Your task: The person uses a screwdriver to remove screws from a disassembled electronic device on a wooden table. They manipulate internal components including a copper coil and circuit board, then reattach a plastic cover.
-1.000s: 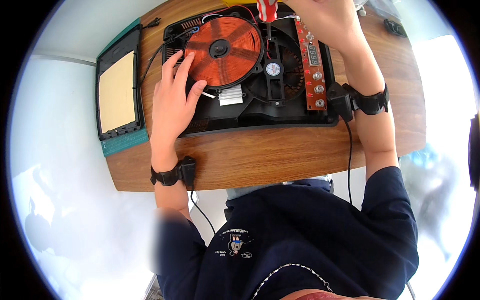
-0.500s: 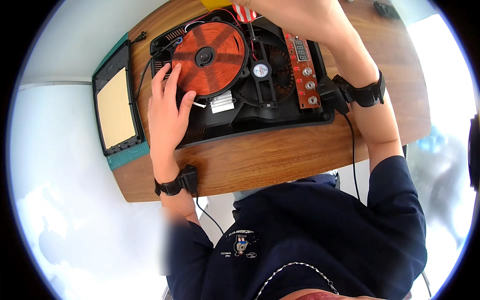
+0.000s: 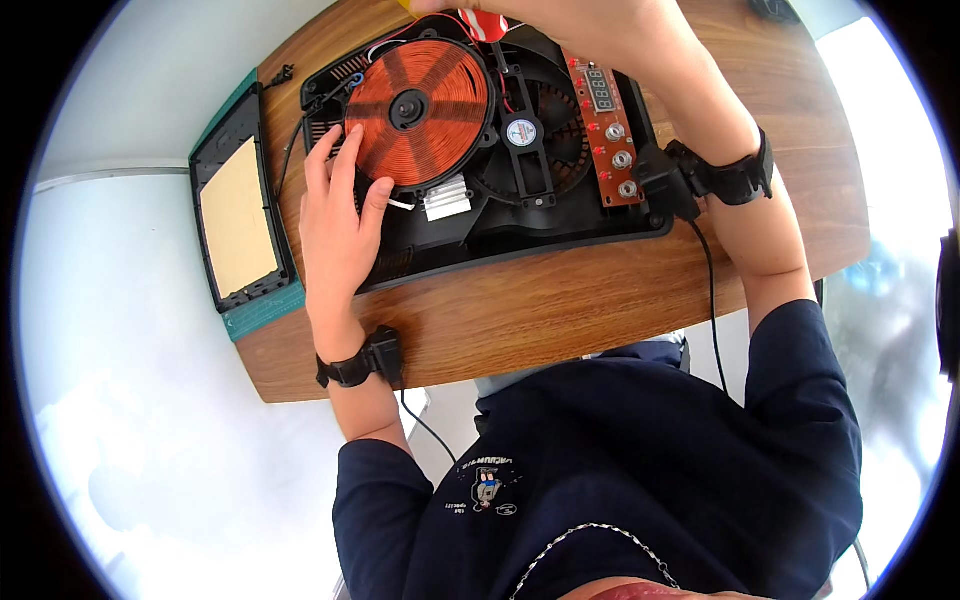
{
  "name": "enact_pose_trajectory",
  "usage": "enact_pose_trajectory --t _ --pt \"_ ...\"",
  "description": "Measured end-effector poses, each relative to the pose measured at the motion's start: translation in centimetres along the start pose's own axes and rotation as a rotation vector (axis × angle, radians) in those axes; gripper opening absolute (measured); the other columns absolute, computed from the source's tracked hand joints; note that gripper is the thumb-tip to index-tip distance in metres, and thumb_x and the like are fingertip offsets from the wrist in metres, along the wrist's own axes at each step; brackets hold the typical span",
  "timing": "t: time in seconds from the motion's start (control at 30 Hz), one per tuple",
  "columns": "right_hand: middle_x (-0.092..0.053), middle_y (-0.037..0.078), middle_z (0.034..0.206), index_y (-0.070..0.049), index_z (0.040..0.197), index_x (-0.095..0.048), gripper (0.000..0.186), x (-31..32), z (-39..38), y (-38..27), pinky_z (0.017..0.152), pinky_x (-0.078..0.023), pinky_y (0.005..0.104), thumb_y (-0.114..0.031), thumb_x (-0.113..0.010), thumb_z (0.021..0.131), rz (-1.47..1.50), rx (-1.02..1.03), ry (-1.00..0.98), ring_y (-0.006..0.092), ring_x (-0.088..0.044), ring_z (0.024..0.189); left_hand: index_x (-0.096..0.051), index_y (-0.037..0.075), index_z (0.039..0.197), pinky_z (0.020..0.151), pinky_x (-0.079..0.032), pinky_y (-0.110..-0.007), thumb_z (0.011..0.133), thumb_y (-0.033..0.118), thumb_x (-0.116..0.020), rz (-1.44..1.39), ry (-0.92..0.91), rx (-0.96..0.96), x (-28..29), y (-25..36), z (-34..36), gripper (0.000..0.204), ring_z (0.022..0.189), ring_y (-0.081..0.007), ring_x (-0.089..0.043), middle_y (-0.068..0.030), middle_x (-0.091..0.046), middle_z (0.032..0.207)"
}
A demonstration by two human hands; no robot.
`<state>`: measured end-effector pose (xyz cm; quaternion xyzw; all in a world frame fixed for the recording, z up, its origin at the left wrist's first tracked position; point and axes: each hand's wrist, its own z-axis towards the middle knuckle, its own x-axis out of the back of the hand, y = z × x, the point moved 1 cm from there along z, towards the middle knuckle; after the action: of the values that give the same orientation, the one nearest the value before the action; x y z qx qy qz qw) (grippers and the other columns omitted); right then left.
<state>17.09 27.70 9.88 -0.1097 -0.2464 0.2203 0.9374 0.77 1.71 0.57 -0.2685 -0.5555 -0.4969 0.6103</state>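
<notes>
An opened induction cooker base (image 3: 540, 226) lies on the wooden table, with a round copper coil (image 3: 440, 140) at its left. My left hand (image 3: 338, 215) rests at the coil's lower-left edge, fingers spread, fingertips touching the windings. At the top edge of the view, my right hand (image 3: 590, 22) is closed around the red-and-white handle of a screwdriver (image 3: 484, 25). Its shaft points down to the top of the black fan bracket (image 3: 527, 165), between the coil and the fan. Most of my right fingers are cut off by the frame.
A red-brown control board (image 3: 618, 150) with a digit display runs along the base's right side. Left of the base, a black cover panel (image 3: 240, 215) lies on a green mat (image 3: 262, 310). A silver heat sink (image 3: 447, 199) sits below the coil. Cables hang from both wristbands.
The view has shifted slightly, bringing the cooker a little higher. The screwdriver handle's stripes now face differently, so it has turned. My left hand keeps its place on the coil.
</notes>
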Motion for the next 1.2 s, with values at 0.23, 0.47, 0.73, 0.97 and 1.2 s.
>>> enact_pose_trajectory --t 0.23,0.47,0.73,0.97,1.2 --pt "-0.067 0.014 0.1 -0.004 0.122 -0.064 0.036 -0.3 -0.2 1.0 0.081 -0.053 0.0357 -0.011 -0.078 0.089 -0.071 -0.034 0.029 0.0263 -0.064 0.091 -0.05 0.01 0.15 0.106 -0.046 -0.051 0.102 0.04 -0.06 0.006 0.0 -0.011 -0.2 -0.4 -0.1 0.058 0.133 -0.0385 -0.052 -0.0143 -0.044 0.153" --pt "-0.068 0.016 0.102 -0.001 0.119 -0.065 0.03 -1.1 -0.4 2.5 0.083 -0.054 0.0372 -0.01 -0.073 0.092 0.239 -0.023 0.087 0.0272 -0.066 0.094 -0.05 0.01 0.151 0.107 -0.045 -0.051 0.102 0.04 -0.06 -0.005 -0.007 -0.01 -0.2 -0.2 0.1 0.058 0.135 -0.0384 -0.051 -0.0141 -0.044 0.154" --pt "-0.069 0.019 0.112 0.001 0.123 -0.063 0.032 -0.8 -0.2 1.4 0.087 -0.055 0.038 -0.006 -0.069 0.093 0.227 -0.091 0.027 0.0297 -0.068 0.1 -0.049 0.012 0.151 0.108 -0.044 -0.051 0.102 0.041 -0.06 -0.012 -0.006 -0.006 -0.2 -0.2 0.2 0.058 0.136 -0.0377 -0.05 -0.0133 -0.044 0.154" --pt "-0.069 0.019 0.107 0.001 0.124 -0.061 0.034 -0.3 -0.4 1.4 0.083 -0.055 0.0386 -0.005 -0.069 0.092 0.106 -0.076 0.012 0.0288 -0.067 0.093 -0.048 0.012 0.152 0.107 -0.044 -0.051 0.103 0.042 -0.059 0.003 -0.014 -0.003 -0.1 -0.2 0.2 0.059 0.136 -0.0371 -0.05 -0.0127 -0.043 0.155" --pt "-0.068 0.017 0.106 0.001 0.124 -0.061 0.033 0.5 -0.2 -0.1 0.084 -0.055 0.0374 -0.006 -0.069 0.093 -0.006 -0.154 -0.081 0.0274 -0.066 0.09 -0.049 0.012 0.152 0.107 -0.045 -0.051 0.103 0.041 -0.059 0.004 -0.013 0.001 -0.2 -0.3 0.1 0.058 0.135 -0.0377 -0.051 -0.0129 -0.043 0.154"
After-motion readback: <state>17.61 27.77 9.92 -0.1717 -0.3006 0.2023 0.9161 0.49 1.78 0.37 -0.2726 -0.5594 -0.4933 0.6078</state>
